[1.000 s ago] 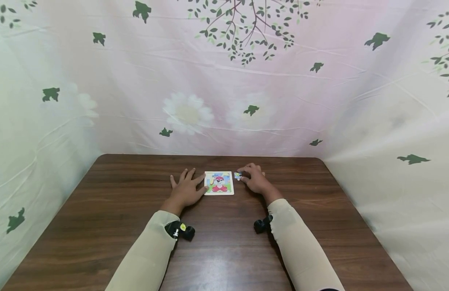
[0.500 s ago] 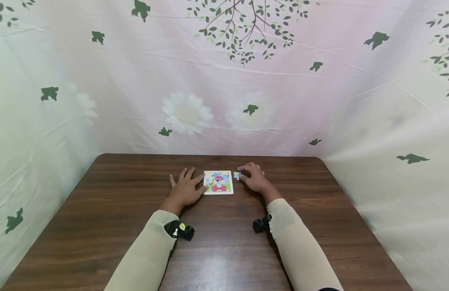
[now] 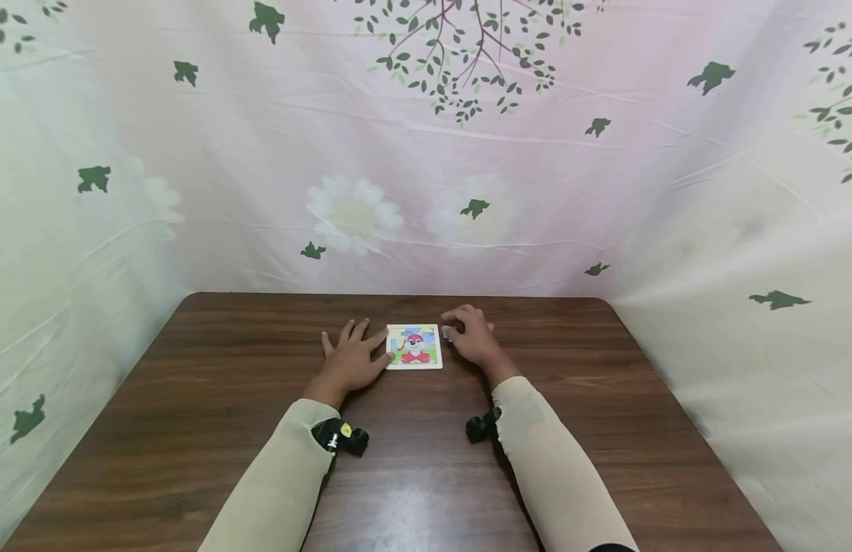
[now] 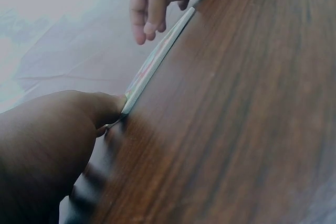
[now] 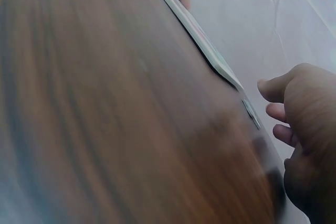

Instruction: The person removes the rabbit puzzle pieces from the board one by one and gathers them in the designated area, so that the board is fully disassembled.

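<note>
A small white-framed jigsaw puzzle (image 3: 415,347) with a pink cartoon animal lies flat near the table's far side. My left hand (image 3: 355,360) rests at its left edge, fingers spread, with thumb and forefinger touching the frame. The thumb on the edge shows in the left wrist view too. Just right of the frame, a loose puzzle piece (image 5: 251,113) lies flat on the table, mostly covered in the head view. Over it hovers my right hand (image 3: 472,337), its fingers loosely bent. Thumb and fingers stay apart from the piece in the right wrist view.
The brown wooden table (image 3: 426,460) extends to a far edge against a printed cloth backdrop (image 3: 412,153). More cloth hangs at both sides. A dark camera (image 3: 356,442) sits on the left wrist and another camera (image 3: 477,429) on the right.
My right hand has shifted left toward the puzzle frame, off its earlier hold beside the loose piece, and now covers most of that piece. The left hand and frame have stayed put.
</note>
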`<action>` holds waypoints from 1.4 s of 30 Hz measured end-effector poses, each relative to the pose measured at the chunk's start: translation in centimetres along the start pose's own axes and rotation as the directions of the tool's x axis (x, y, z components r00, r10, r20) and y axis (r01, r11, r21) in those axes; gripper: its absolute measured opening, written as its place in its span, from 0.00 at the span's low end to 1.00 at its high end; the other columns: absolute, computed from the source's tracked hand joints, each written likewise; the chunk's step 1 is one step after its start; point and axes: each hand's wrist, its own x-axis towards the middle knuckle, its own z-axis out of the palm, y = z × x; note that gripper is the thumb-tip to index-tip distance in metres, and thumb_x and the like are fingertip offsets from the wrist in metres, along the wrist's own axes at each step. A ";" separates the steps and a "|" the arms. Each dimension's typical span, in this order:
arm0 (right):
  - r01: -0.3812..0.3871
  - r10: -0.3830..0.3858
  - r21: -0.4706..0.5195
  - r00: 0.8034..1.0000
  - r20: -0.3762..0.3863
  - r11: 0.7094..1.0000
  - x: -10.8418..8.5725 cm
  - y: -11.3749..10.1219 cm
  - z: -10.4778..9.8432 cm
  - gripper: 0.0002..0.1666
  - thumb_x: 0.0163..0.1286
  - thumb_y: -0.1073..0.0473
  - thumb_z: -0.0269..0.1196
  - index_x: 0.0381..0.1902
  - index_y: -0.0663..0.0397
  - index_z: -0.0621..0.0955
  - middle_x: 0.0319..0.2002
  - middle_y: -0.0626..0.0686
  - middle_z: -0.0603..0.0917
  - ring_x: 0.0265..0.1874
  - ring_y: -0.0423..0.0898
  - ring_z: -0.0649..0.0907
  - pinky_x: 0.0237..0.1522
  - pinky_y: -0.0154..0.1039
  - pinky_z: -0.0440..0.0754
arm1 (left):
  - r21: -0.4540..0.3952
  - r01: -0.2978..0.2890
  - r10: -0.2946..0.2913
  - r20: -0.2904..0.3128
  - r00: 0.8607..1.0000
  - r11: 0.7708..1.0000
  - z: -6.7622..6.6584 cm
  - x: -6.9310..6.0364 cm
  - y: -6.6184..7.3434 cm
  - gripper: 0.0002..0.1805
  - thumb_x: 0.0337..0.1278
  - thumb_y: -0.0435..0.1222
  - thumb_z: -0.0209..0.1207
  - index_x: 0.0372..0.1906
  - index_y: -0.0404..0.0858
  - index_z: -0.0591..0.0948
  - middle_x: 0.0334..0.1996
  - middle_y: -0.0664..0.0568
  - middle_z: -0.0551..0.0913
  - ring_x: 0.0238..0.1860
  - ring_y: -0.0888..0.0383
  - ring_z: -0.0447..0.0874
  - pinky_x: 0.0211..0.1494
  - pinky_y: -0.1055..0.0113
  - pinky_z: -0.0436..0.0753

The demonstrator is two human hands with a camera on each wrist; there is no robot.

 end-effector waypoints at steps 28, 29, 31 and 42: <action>0.171 -0.168 0.094 0.985 -0.040 0.981 1.0 -3.2 3.5 0.13 0.79 0.64 0.67 0.58 0.60 0.89 0.59 0.56 0.83 0.62 0.55 0.83 0.67 0.57 0.83 | -0.005 0.022 -0.022 0.023 0.999 1.000 0.1 0.3 0.1 0.37 0.81 0.62 0.51 0.87 0.57 0.65 0.90 0.42 0.53 0.91 0.34 0.41 0.82 0.18 0.30; 0.170 -0.168 0.097 0.985 -0.028 0.981 1.0 -3.3 3.5 0.14 0.79 0.63 0.67 0.58 0.60 0.89 0.60 0.56 0.83 0.63 0.55 0.83 0.68 0.57 0.83 | -0.001 0.022 -0.022 0.023 1.000 1.000 0.1 0.3 0.2 0.37 0.81 0.63 0.51 0.87 0.58 0.65 0.90 0.42 0.53 0.91 0.34 0.41 0.82 0.18 0.30; 0.166 -0.167 0.107 0.986 -0.003 0.980 0.9 -3.5 3.6 0.14 0.79 0.63 0.68 0.59 0.60 0.88 0.60 0.56 0.83 0.64 0.56 0.84 0.69 0.58 0.83 | 0.006 0.020 -0.020 0.023 1.000 1.000 0.0 0.2 0.2 0.37 0.81 0.63 0.51 0.86 0.58 0.66 0.90 0.42 0.54 0.91 0.34 0.42 0.82 0.17 0.32; 0.107 -0.106 0.001 0.983 0.148 0.994 1.1 -3.8 4.1 0.16 0.79 0.55 0.70 0.61 0.50 0.89 0.66 0.55 0.80 0.69 0.55 0.77 0.72 0.59 0.79 | -0.008 0.012 -0.011 0.032 0.999 1.000 0.0 0.2 0.0 0.37 0.82 0.61 0.51 0.87 0.57 0.64 0.90 0.42 0.52 0.91 0.34 0.40 0.81 0.17 0.30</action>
